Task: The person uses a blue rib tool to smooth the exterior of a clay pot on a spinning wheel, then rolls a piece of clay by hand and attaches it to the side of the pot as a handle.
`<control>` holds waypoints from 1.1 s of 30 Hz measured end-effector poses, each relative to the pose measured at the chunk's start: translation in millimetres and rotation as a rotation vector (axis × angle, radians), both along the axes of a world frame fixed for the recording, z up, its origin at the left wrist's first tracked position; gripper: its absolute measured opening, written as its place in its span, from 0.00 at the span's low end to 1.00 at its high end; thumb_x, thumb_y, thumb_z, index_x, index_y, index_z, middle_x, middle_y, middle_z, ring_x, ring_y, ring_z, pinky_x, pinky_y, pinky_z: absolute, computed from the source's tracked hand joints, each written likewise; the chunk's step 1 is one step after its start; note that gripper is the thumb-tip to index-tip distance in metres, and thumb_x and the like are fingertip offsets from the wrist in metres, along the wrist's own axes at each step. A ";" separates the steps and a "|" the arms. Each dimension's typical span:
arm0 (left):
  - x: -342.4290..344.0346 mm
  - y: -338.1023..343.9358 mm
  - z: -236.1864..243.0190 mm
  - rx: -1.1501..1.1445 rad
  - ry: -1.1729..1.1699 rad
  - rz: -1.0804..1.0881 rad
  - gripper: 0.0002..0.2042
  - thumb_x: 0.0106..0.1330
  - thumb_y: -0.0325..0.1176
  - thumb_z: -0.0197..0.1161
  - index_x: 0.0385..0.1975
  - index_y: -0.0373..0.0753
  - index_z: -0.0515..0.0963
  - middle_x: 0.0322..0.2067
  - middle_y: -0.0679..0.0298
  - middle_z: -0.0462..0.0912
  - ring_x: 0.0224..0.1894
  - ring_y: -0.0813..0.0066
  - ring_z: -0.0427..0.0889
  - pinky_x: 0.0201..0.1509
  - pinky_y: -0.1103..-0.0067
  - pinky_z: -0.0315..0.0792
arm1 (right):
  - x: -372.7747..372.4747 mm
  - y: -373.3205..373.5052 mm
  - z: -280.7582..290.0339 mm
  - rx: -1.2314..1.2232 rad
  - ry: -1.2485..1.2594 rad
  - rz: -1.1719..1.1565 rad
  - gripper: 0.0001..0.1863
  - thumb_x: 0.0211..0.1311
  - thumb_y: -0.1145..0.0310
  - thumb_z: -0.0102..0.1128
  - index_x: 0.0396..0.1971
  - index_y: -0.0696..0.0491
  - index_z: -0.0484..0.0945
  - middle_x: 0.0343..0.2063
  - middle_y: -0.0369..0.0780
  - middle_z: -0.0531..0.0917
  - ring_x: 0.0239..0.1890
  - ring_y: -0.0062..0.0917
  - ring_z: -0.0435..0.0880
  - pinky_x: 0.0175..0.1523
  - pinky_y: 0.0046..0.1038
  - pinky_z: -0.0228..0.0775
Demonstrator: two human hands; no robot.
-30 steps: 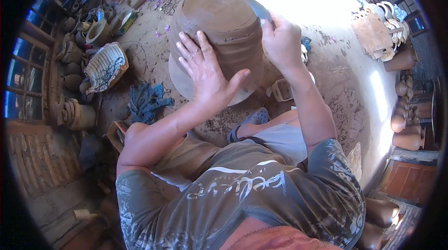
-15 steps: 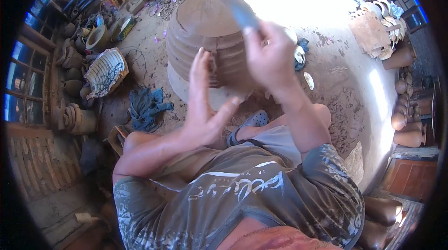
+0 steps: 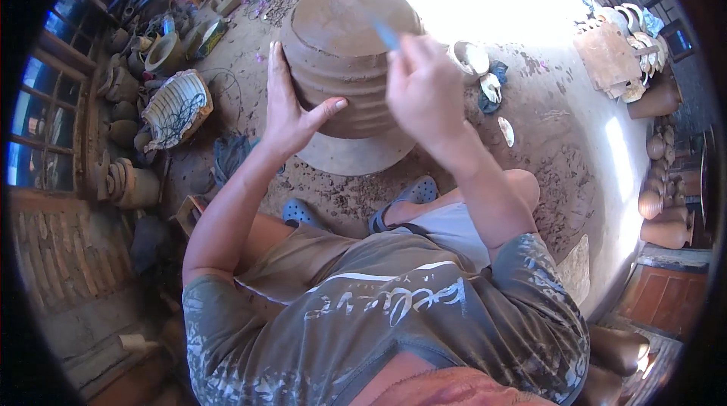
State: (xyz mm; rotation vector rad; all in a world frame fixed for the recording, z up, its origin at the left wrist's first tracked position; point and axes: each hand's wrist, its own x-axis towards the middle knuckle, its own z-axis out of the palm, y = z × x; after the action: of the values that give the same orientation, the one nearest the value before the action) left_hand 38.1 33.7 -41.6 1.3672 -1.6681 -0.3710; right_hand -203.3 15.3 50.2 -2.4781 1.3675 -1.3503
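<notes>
A large brown clay pot [image 3: 344, 114] with ridged sides and a flat round top stands on a pale round wheel head [image 3: 356, 154] in front of me. My left hand [image 3: 291, 107] lies open along the pot's left side, fingers pointing up and thumb across its near wall. My right hand [image 3: 428, 84] is closed around a thin blue tool [image 3: 386, 33], blurred by motion, so its exact kind cannot be made out. The tool's tip is over the right part of the pot's top; whether it touches the clay is unclear.
Beyond my right hand are a white bowl [image 3: 469, 59] and a dark blue cloth [image 3: 497, 73]. To the left lie a ribbed plaster mould [image 3: 178, 110], a bluish cloth [image 3: 231, 157] and several pots. Clay crumbs cover the floor around my blue clogs [image 3: 301, 213].
My left hand has moved left and outward, from the pot's near face onto its left side. The right hand stays near the top's right edge with the blue tool, slightly shifted.
</notes>
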 end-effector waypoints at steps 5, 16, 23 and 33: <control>-23.4 22.5 -2.0 -0.056 -0.193 0.162 0.69 0.57 0.67 0.80 0.82 0.22 0.43 0.81 0.31 0.49 0.84 0.34 0.50 0.86 0.52 0.48 | 18.1 24.2 3.0 -0.113 -0.155 0.216 0.06 0.64 0.76 0.67 0.39 0.59 0.85 0.31 0.49 0.85 0.35 0.42 0.88 0.45 0.39 0.82; 3.5 -1.9 3.1 -0.061 -0.131 -0.057 0.77 0.49 0.66 0.85 0.84 0.26 0.36 0.83 0.30 0.36 0.86 0.32 0.40 0.87 0.51 0.46 | -42.1 -54.2 -4.5 0.280 -0.249 -0.016 0.10 0.74 0.70 0.62 0.46 0.61 0.85 0.32 0.53 0.88 0.35 0.47 0.89 0.43 0.40 0.80; -50.2 17.3 -3.8 -0.099 -0.177 0.127 0.75 0.55 0.65 0.83 0.83 0.25 0.32 0.81 0.23 0.34 0.85 0.24 0.35 0.86 0.45 0.39 | -18.7 -0.9 -7.6 -0.059 -0.074 0.071 0.09 0.66 0.79 0.62 0.44 0.61 0.85 0.36 0.50 0.86 0.38 0.49 0.86 0.46 0.46 0.81; -54.7 79.0 28.2 -0.100 0.026 -0.222 0.47 0.78 0.54 0.64 0.83 0.27 0.48 0.84 0.30 0.39 0.87 0.32 0.38 0.87 0.48 0.39 | -21.6 54.0 -20.3 0.493 -0.425 0.369 0.06 0.70 0.78 0.68 0.43 0.61 0.87 0.34 0.43 0.87 0.34 0.24 0.85 0.41 0.29 0.77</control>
State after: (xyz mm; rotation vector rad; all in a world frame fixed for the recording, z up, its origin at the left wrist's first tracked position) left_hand -16.7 112.7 -13.3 1.1032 -1.7984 -0.4249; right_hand -224.9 69.3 29.9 -1.8659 0.9452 -1.1831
